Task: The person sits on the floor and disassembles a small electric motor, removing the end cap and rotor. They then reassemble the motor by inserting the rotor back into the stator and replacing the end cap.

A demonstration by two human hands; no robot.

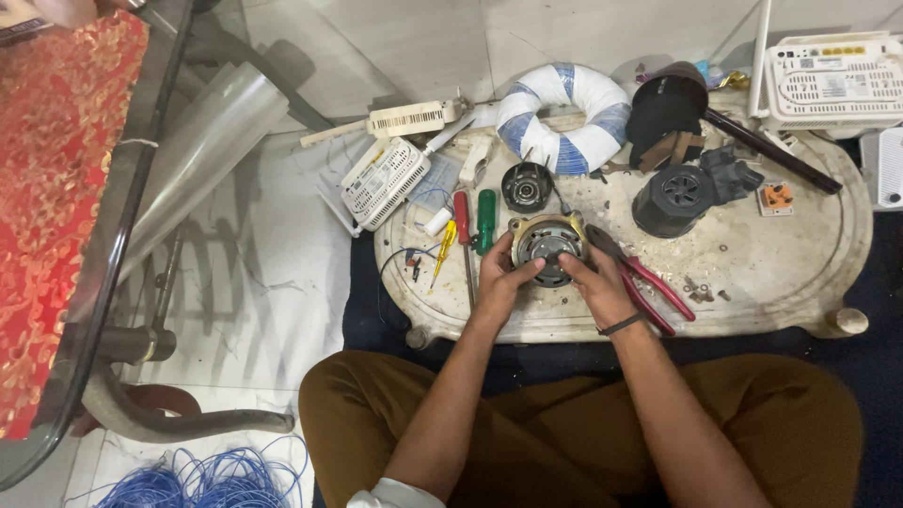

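Note:
A round metal motor (547, 243) with a brass-coloured frame rests on a low oval stone table (800, 254). My left hand (503, 275) grips its left side, thumb lying across the front face. My right hand (594, 282), a dark band on its wrist, holds the motor's right side. Red-handled pliers (649, 282) lie on the table just right of my right hand. A smaller black round motor part (526, 185) sits just behind the motor.
Red, green and yellow screwdrivers (467, 230) lie left of the motor. A white-and-blue wrapped ring (564, 118), black motor housings (673, 198), white ventilated boxes (384, 181) and a dark rod (771, 150) crowd the table. Glass table edge (113, 254) at left; blue wire coil (202, 480) on floor.

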